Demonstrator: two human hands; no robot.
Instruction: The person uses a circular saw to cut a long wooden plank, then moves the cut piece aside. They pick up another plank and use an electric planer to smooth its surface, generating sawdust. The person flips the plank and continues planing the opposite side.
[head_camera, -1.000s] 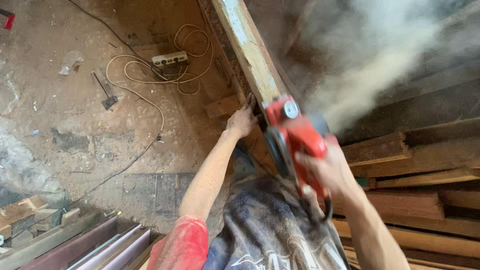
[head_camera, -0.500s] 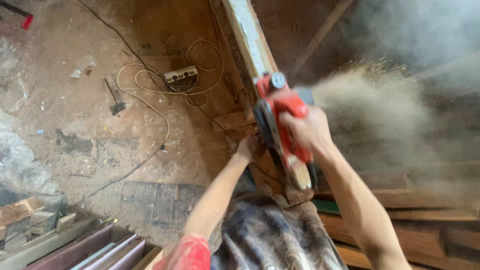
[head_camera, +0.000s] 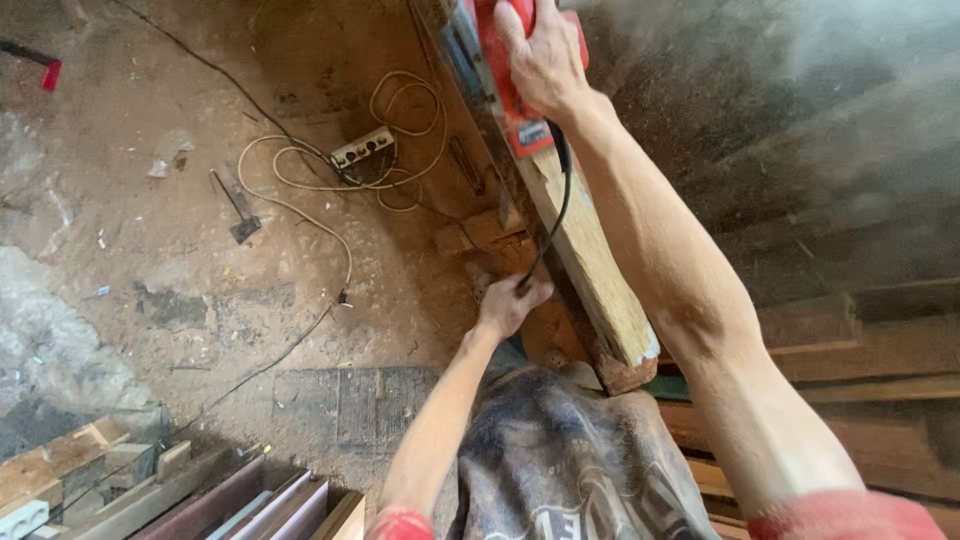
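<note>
right hand (head_camera: 540, 62) grip closed on red planer (head_camera: 505, 95), now farther up plank (head_camera: 590, 270) | left hand (head_camera: 510, 303) grip holds black cord (head_camera: 556, 215)

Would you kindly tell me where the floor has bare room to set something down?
Bare dirt floor lies left of the coiled cable, below the hammer. It is crowded around the power strip, beside the plank, and by the stacked offcuts bottom left.
</note>
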